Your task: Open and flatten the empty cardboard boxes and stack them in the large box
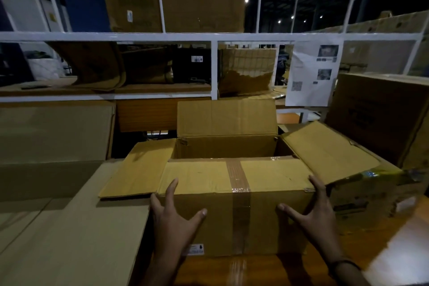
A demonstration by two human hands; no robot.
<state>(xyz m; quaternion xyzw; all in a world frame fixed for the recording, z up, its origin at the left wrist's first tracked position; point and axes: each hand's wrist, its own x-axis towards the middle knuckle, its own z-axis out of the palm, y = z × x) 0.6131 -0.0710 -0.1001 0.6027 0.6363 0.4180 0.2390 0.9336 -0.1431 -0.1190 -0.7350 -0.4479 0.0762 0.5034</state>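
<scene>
A brown cardboard box (222, 211) stands on the wooden table in front of me, a strip of clear tape running over its near flap and front wall. Its far flap stands upright, its left and right flaps are spread outward, and its near flap lies folded over the opening. My left hand (173, 218) rests with spread fingers on the box's front left corner. My right hand (316, 211) lies with spread fingers on the front right corner. A large box (46, 146) with a pale flap stands at my left.
A white metal shelf rack (213, 37) behind the table holds several cardboard boxes and torn pieces. A printed paper sheet (312, 74) hangs from the rack at right. Another big box (380, 111) and a printed carton (371, 195) stand to the right.
</scene>
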